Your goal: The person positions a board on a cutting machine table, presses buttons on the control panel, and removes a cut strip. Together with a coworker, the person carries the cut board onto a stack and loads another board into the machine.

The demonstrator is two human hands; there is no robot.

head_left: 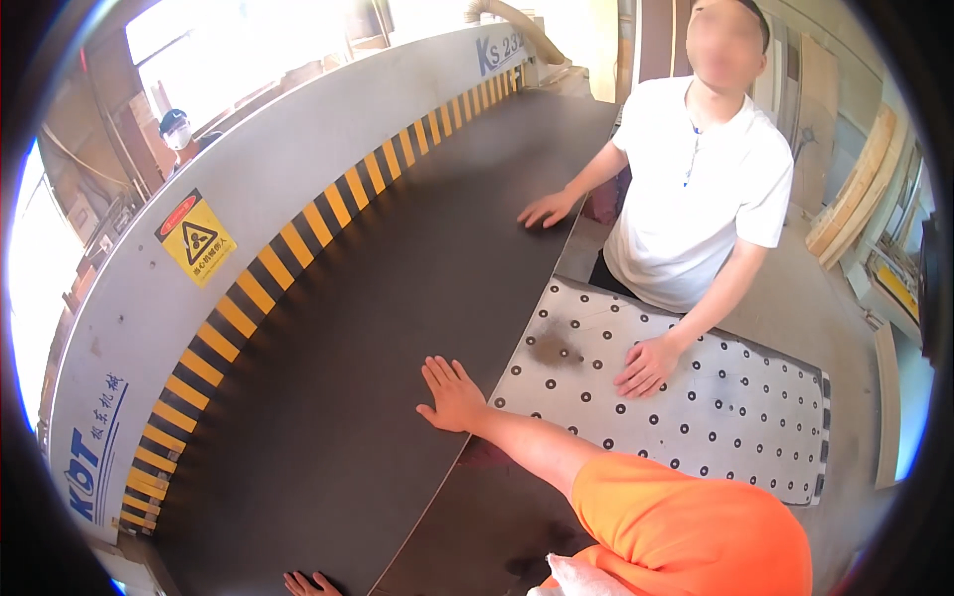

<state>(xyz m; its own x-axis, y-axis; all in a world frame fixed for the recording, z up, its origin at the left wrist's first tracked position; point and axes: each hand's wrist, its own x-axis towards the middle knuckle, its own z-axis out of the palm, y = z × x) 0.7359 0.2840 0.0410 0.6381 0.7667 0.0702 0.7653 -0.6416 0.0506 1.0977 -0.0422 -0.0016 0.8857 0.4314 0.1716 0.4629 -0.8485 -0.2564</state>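
A large dark grey panel (348, 328) lies along the machine beside a yellow-and-black striped strip (283, 253). My right hand (447, 395) rests flat on the panel near its right edge, fingers spread, with my orange-sleeved arm reaching from the lower right. My left hand (308, 584) lies on the panel at the bottom edge, fingers apart and partly cut off. A co-worker in a white shirt stands opposite, one hand (545, 212) on the panel and the other hand (646, 370) on the pale perforated table (755, 432) to the right.
The machine's long pale beam (139, 328), with a yellow warning sticker (196, 236), runs along the left. A second person (177, 139) in a mask is behind it. A hose (527, 30) is at the top, and curved boards (855, 184) lean at the far right.
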